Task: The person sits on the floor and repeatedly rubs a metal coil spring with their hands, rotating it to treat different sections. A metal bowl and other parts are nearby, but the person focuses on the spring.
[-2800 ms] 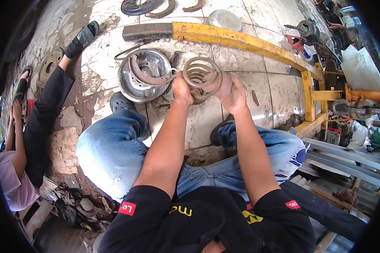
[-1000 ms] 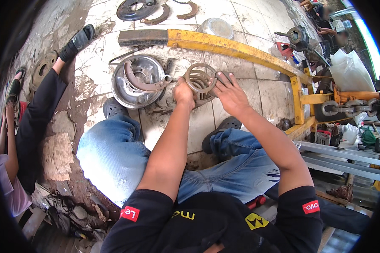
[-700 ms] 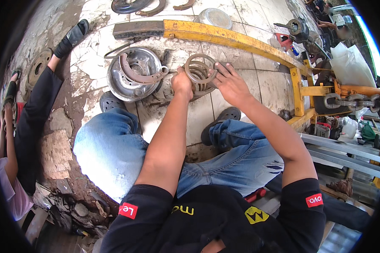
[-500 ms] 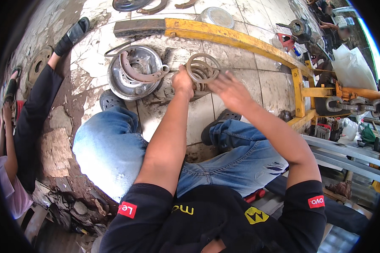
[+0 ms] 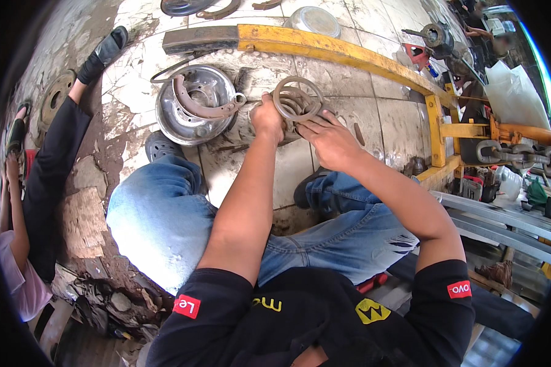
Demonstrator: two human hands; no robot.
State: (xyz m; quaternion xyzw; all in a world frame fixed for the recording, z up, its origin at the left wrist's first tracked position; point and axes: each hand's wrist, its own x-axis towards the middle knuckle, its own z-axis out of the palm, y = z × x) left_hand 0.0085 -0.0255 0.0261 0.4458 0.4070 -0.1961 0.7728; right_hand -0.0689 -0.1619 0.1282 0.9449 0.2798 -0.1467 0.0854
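Note:
A thick, worn coil spring [image 5: 298, 116] stands on end between my hands, its top ring facing up. My left hand [image 5: 267, 117] is closed round the spring's left side. Against its lower right side, my right hand [image 5: 332, 139] has its fingers stretched out and touching or nearly touching the coils. Just left of my left hand lies a round metal brake backing plate [image 5: 193, 131] with a curved brake shoe [image 5: 193, 109] across it. The spring's lower coils are partly hidden by my hands.
A yellow steel frame [image 5: 324, 48] runs beyond the spring and down the right side, where a heavy chain [image 5: 514, 153] hangs. A silver round pan [image 5: 315, 21] sits behind it. At left, another person's leg [image 5: 58, 147] stretches over the floor. A small dark strip [image 5: 359, 134] lies near my right hand.
My right hand, blurred before, has moved down and slightly left along the spring. The spring's top ring has shifted slightly right. The dark strip on the floor now shows.

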